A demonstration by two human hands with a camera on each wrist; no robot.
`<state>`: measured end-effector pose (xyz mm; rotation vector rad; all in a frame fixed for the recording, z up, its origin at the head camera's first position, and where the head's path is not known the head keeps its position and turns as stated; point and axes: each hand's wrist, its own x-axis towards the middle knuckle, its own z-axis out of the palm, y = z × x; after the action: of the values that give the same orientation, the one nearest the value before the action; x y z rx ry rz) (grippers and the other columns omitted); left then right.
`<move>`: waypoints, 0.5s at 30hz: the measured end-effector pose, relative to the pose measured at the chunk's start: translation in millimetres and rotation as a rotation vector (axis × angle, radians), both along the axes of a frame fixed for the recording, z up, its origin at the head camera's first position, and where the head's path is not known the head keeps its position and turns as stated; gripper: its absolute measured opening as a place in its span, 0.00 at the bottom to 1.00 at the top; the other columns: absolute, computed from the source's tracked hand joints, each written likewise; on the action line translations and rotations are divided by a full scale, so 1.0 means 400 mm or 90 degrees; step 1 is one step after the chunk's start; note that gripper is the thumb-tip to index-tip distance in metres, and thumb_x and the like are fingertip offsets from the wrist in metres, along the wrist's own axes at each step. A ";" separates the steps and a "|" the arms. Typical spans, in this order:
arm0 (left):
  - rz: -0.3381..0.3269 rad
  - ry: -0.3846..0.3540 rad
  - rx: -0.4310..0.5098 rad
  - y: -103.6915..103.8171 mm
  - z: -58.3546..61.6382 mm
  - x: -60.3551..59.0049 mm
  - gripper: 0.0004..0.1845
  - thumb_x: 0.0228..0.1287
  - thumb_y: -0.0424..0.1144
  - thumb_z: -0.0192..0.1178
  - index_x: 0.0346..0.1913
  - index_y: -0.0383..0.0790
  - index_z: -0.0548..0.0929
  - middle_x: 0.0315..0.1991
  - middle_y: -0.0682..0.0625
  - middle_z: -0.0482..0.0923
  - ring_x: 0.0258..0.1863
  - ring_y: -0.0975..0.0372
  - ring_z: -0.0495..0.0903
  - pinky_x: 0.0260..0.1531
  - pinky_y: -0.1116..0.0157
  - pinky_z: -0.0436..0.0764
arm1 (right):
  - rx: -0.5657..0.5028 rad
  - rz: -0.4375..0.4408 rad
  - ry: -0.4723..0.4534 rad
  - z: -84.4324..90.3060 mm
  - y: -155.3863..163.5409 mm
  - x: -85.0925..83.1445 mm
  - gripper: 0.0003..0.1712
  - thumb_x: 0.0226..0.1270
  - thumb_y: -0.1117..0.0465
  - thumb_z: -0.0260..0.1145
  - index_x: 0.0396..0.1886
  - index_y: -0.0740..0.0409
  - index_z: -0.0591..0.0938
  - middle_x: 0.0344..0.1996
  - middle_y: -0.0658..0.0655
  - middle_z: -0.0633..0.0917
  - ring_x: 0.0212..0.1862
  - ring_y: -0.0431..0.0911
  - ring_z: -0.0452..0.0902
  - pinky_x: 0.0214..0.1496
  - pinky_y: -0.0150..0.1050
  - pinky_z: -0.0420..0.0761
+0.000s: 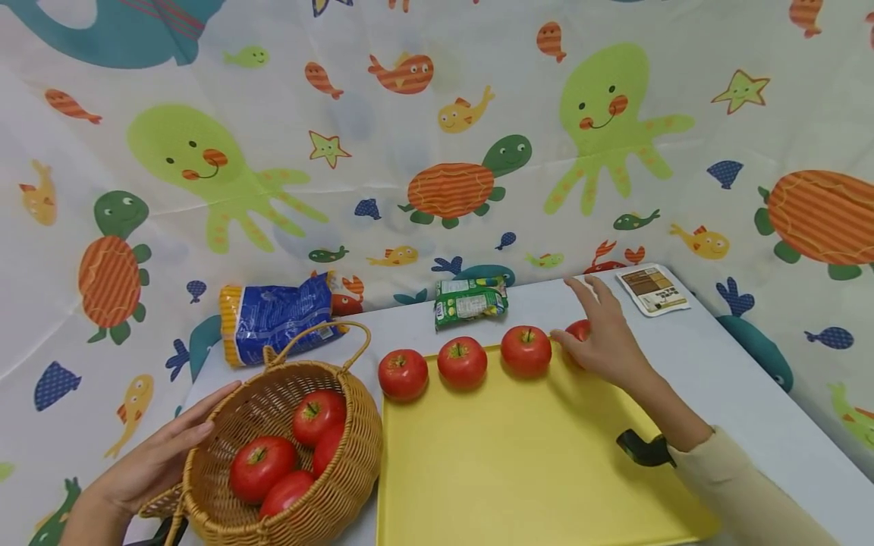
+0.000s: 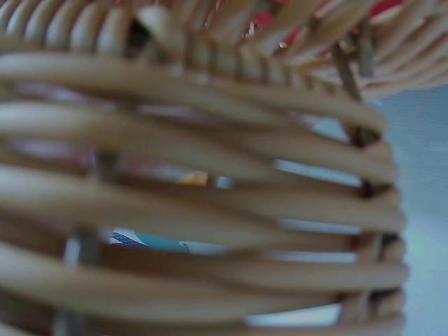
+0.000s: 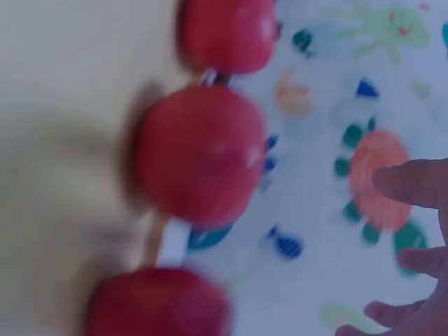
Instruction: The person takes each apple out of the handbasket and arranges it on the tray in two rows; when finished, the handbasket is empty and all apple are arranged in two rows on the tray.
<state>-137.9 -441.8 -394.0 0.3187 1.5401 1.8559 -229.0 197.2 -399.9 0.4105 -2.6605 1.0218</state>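
Head view showing the right hand (image 1: 604, 341) resting with fingers spread and nearly straight over a fourth red tomato (image 1: 579, 331) at the far right end of a row along the back edge of the yellow tray (image 1: 519, 462), in line with three more tomatoes (image 1: 462, 362); not clamping it, only touching or covering it. Also showing the left hand (image 1: 153, 459) lying flat, fingers straight, against the outside of the wicker basket (image 1: 341, 485) holding further tomatoes. Judging the tomato smooth, round, fairly light, firm-skinned but bruisable and ready to roll; best cupping it around its widest part with gentle pressure. Left wrist view giving only blurred basket weave (image 2: 210, 210) close up, with red glimpsed through the gaps, no fingers. Right wrist view, blurred, showing three tomatoes (image 3: 199, 154) from the side and relaxed fingertips (image 3: 413, 185) apart from them, something missing from overhead.
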 end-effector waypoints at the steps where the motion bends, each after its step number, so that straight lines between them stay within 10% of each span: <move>1: 0.000 0.000 0.000 -0.001 0.000 0.000 0.32 0.83 0.37 0.25 0.79 0.76 0.56 0.71 0.72 0.66 0.67 0.65 0.72 0.61 0.40 0.74 | -0.001 0.013 0.014 0.016 -0.027 0.003 0.46 0.62 0.63 0.74 0.77 0.59 0.63 0.75 0.72 0.57 0.74 0.71 0.52 0.64 0.76 0.64; 15: 0.000 -0.003 0.009 -0.003 -0.009 0.002 0.33 0.83 0.37 0.25 0.78 0.76 0.57 0.71 0.72 0.66 0.67 0.65 0.71 0.62 0.42 0.75 | 0.077 0.427 0.055 0.122 -0.483 0.066 0.29 0.74 0.57 0.67 0.71 0.57 0.74 0.70 0.57 0.74 0.70 0.49 0.69 0.71 0.43 0.72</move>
<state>-137.0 -443.1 -397.6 0.3202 1.5244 1.8668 -202.7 4.0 -351.2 1.4018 -2.5508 0.9627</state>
